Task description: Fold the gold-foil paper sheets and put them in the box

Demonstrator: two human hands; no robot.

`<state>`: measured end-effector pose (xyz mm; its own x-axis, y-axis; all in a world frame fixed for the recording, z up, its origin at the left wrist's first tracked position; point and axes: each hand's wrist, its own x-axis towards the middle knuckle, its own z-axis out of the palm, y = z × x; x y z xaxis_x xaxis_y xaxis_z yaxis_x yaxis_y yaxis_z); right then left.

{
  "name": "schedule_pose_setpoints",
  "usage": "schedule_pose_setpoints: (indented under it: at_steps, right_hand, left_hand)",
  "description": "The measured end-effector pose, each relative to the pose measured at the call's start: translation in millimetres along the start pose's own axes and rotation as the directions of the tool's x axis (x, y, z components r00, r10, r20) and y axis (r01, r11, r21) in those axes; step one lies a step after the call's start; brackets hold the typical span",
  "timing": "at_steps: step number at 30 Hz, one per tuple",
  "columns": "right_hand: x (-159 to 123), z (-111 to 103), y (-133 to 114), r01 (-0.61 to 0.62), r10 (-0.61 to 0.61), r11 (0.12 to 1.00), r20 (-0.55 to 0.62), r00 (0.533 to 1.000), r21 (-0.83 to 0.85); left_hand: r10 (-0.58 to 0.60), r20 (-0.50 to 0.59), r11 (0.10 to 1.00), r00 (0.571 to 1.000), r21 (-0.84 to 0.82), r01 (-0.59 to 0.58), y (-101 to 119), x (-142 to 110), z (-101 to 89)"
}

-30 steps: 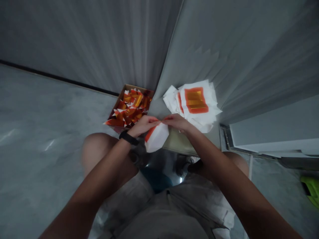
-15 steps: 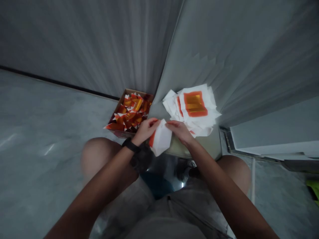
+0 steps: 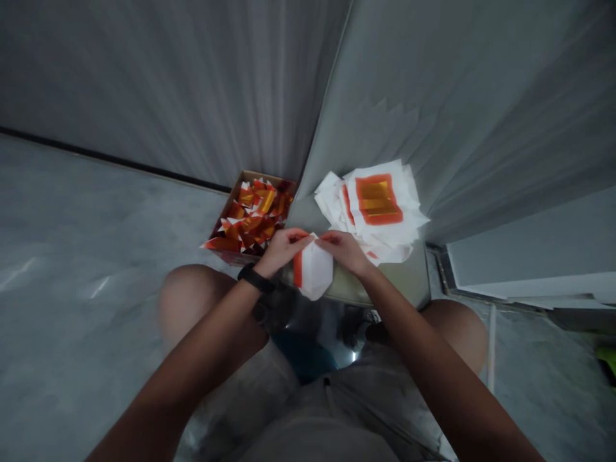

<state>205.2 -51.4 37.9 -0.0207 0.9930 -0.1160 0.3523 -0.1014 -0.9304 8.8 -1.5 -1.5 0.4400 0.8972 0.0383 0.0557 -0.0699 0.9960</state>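
A folded white sheet of paper (image 3: 315,273) with an orange-red strip along its left side hangs between my hands, above the seat's front edge. My left hand (image 3: 283,249) pinches its top edge from the left. From the right, my right hand (image 3: 344,249) pinches the same edge, the fingertips of both hands almost touching. Just beyond my right hand lies a stack of white paper sheets (image 3: 407,228), the top one bearing an orange-red square with a gold centre (image 3: 378,199). Left of my left hand are folded orange-and-gold paper pieces (image 3: 253,218) in a cardboard box.
The cardboard box (image 3: 226,258) stands against the grey curtain (image 3: 192,90). A pale padded seat (image 3: 351,285) carries the stack between my knees. Grey floor (image 3: 86,237) extends to the left. A white panel (image 3: 529,250) is at the right.
The folded sheet has turned slightly and hangs straighter, with more of its orange-red strip showing. My hands have drawn a little closer together along its top edge.
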Motion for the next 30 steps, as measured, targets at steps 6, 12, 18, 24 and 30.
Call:
schedule_pose_setpoints:
  at_steps: [6,12,18,24,30]
  right_hand:
    - [4.1,-5.0,-2.9,0.042,-0.038,0.998,0.082,0.996,-0.051]
    - [8.2,-7.5,2.0,0.067,-0.06,0.995,0.09,0.994,-0.073]
    - [5.3,-5.6,-1.2,0.084,-0.078,0.992,0.065,0.995,-0.092]
    - [-56.0,6.3,16.4,0.127,-0.126,0.992,-0.437,0.891,-0.026]
    - [-131.4,27.3,58.9,0.102,-0.206,0.973,-0.571,0.795,-0.209]
  left_hand:
    - [-0.037,0.1,0.999,0.994,-0.017,0.039,5.8,0.4,-8.6]
    - [-0.034,0.075,0.999,0.997,0.015,0.033,4.0,0.9,-9.2]
    - [-0.052,0.072,0.998,0.996,-0.032,0.054,4.3,2.6,-3.5]
    - [-0.056,-0.244,0.993,0.968,-0.113,0.029,-0.1,-4.5,9.8]
    - [-0.126,-0.504,0.991,0.855,-0.11,0.081,-16.4,-33.7,27.2]
